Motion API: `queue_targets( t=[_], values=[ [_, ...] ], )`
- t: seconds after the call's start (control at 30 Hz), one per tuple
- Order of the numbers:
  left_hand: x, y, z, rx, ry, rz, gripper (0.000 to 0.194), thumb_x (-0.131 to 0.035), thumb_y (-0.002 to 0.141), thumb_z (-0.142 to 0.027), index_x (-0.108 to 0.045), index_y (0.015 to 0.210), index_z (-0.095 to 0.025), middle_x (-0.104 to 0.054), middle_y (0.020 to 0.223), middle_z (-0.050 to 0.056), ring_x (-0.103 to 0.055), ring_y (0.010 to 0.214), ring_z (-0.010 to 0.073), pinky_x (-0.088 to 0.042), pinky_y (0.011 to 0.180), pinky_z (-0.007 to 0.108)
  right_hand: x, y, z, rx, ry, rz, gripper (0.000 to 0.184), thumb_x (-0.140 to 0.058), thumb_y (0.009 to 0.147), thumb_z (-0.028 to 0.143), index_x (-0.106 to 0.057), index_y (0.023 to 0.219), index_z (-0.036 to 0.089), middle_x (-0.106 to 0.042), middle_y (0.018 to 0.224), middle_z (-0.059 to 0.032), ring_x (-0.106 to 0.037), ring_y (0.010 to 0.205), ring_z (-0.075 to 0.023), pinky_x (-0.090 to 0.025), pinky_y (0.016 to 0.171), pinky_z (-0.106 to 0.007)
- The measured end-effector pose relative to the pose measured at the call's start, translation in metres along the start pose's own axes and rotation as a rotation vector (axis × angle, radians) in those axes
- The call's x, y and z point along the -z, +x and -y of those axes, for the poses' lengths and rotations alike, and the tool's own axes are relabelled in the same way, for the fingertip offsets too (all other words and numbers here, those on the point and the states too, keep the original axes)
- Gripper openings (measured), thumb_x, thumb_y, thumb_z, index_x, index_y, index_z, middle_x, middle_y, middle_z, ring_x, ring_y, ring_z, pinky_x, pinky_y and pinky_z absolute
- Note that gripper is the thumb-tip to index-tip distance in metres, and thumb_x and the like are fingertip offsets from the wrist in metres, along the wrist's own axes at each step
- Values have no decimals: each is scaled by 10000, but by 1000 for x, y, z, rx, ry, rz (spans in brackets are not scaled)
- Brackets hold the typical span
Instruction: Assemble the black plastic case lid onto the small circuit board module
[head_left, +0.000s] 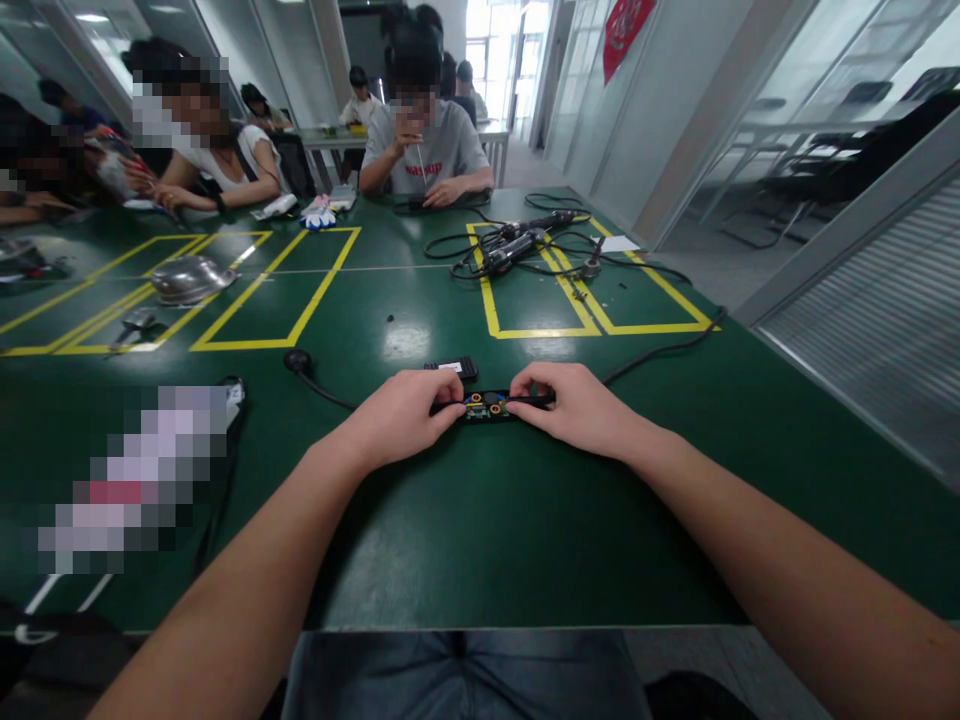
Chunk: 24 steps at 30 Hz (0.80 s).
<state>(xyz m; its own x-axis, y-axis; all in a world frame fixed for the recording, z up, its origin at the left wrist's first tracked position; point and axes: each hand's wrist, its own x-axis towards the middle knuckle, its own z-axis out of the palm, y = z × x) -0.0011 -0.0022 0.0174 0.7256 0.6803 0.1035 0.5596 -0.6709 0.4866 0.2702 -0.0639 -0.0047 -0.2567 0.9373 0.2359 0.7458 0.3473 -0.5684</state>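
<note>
Between my two hands lies an opened black power adapter [487,409], its circuit board and copper-coloured coils facing up. My left hand [409,412] pinches its left end between thumb and fingers. At the right end, my right hand [570,405] grips it the same way. Just beyond the left fingers rests a black cover [459,368] with a pale label. A black cable with a round plug [298,360] runs in toward my left hand, and another cable [660,348] leads away on the right.
Yellow tape outlines [544,333] mark the green table [525,540]. Black tools with tangled cables [517,245] lie at the back right. A metal bowl-shaped part [191,280] sits at the left, a blurred-out item [142,470] nearer. Across the table sits a person [427,150], with others further left.
</note>
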Motion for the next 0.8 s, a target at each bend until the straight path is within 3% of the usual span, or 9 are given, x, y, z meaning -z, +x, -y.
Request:
queue_targets(
  t=[0.23, 0.43, 0.57, 0.8],
  values=[
    [5, -1, -1, 21, -37, -51, 120, -698, 984, -285, -796, 976, -217, -753, 815, 25, -695, 762, 213, -593, 843, 382, 2, -2, 4, 62, 15, -66, 95, -708, 971, 287, -776, 939, 230, -808, 907, -63, -677, 750, -217, -545, 718, -353],
    [6, -2, 1, 13, -39, -63, 205, -658, 910, -169, -803, 1046, -220, -765, 833, 21, -709, 771, 210, -603, 826, 366, 3, -3, 3, 60, 26, -37, 126, -659, 941, 236, -785, 946, 225, -796, 868, -49, -646, 703, -204, -521, 690, -346],
    [6, -2, 0, 9, -42, -48, 140, -662, 918, -170, -767, 992, -225, -749, 794, 10, -705, 750, 212, -603, 833, 374, 3, -3, 2, 60, 22, -20, 123, -655, 942, 217, -778, 938, 224, -785, 839, -37, -626, 679, -191, -514, 690, -340],
    [6, -2, 3, 10, 13, -33, 112, -693, 943, -181, -795, 973, -220, -758, 831, 27, -718, 774, 223, -590, 845, 381, 3, -2, -3, 68, -9, -12, 113, -681, 939, 185, -783, 959, 229, -789, 904, -60, -698, 802, -236, -558, 781, -380]
  ],
)
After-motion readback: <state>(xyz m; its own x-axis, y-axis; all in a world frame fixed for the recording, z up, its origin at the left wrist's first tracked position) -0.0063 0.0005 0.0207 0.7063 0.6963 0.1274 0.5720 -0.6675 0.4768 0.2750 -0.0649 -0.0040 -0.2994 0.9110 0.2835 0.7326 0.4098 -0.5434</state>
